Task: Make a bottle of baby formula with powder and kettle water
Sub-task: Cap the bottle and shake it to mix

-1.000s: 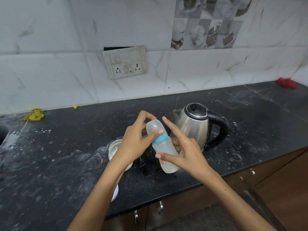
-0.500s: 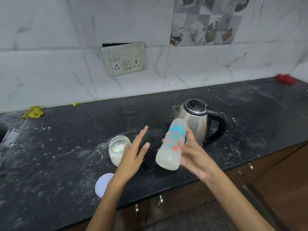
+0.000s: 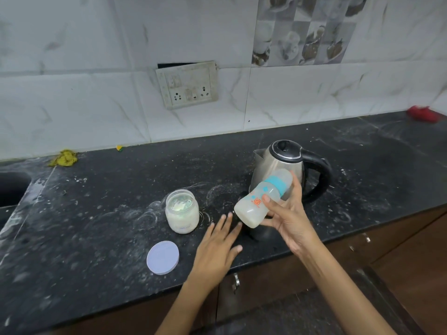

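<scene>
My right hand [image 3: 289, 213] grips a baby bottle [image 3: 261, 198] with a blue collar and clear cap, tilted with its top toward the upper right, above the counter. Milky liquid fills its lower part. Just behind it stands a steel kettle [image 3: 271, 158] with a black lid and handle. My left hand [image 3: 217, 247] hovers flat and open over the counter's front, left of the bottle, touching nothing. An open glass jar of white powder [image 3: 182, 215] stands left of my hands, with its white lid [image 3: 162, 257] lying flat near the counter edge.
The black stone counter [image 3: 96, 226] is dusted with powder. A sink [image 3: 12, 187] cuts in at the far left. A yellow cloth [image 3: 64, 157] lies by the wall, a red cloth [image 3: 422, 114] at the far right. A wall socket [image 3: 187, 87] sits above. Brown cabinet doors [image 3: 266, 281] are below.
My left hand has let go of the bottle's cap and dropped low toward the counter. My right hand has tipped the bottle over to the right and moved it toward the kettle.
</scene>
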